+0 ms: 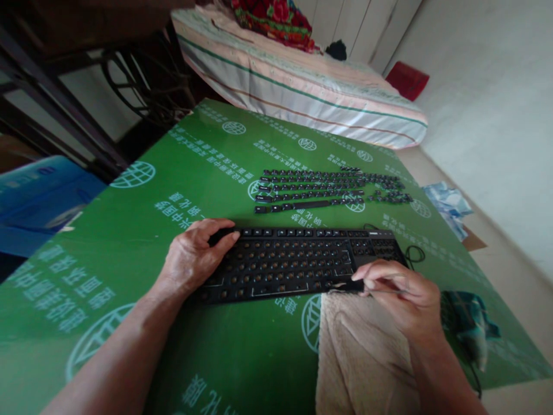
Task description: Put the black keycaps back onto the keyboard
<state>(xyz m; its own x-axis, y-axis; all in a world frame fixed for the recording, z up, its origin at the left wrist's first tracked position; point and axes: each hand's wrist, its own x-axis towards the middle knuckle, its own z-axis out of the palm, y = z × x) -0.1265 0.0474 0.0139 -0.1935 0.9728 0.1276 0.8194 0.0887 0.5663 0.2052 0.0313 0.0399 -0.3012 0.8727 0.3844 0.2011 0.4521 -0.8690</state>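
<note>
Grip, right hand (395, 291): the thumb and fingers are pressed together, pinching a small dark tool (349, 285); its exact type cannot be told at this size. The tool points left and lies over the near edge of the keyboard (276, 278), toward the right end of the main key block; whether its tip touches the board cannot be determined. Grip, left hand (194, 253): the thumb and forefinger are closed about the far left corner of the keyboard, with the thumb over the top side. The keyboard lies on the green table (259, 357) between the two hands, its long side running left to right. Its main block shows bare key positions; the far row carries fitted caps. A black cable (415, 253) loops on the table beside its right end. Loose keycaps (311, 205) lie beyond the keyboard, set out in rows, with a long bar-shaped cap in the nearest row and smaller groups to the right. A beige cloth (358, 351) lies on the near side of the keyboard, partly below the right hand and forearm. A dark green patterned cloth item (470, 320) is located right of that hand. A blue box (47, 199) stands at the left side of the table; a bed (302, 95) stands beyond the far edge.
</note>
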